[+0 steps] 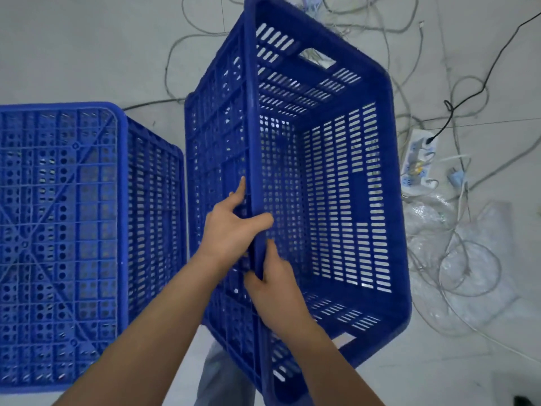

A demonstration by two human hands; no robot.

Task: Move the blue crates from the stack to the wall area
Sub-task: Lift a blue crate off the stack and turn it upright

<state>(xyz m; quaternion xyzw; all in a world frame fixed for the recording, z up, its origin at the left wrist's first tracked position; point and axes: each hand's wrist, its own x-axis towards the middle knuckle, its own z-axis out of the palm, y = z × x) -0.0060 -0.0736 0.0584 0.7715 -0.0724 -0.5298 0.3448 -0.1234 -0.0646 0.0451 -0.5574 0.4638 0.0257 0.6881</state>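
Note:
A large blue slatted crate (345,183) is tipped on its side in the middle of the view, its open mouth facing me and to the right. My left hand (231,227) grips its near long rim, thumb inside and fingers on the outer wall. My right hand (275,282) grips the same rim just below, fingers curled round the edge. A second blue crate (61,244) stands upside down on the floor at the left, its ribbed bottom facing up.
Tangled grey and black cables (409,39) lie across the pale floor behind and right of the held crate. A white power strip (417,159) and crumpled clear plastic (462,259) lie at the right. My trouser leg (222,373) shows below the crate.

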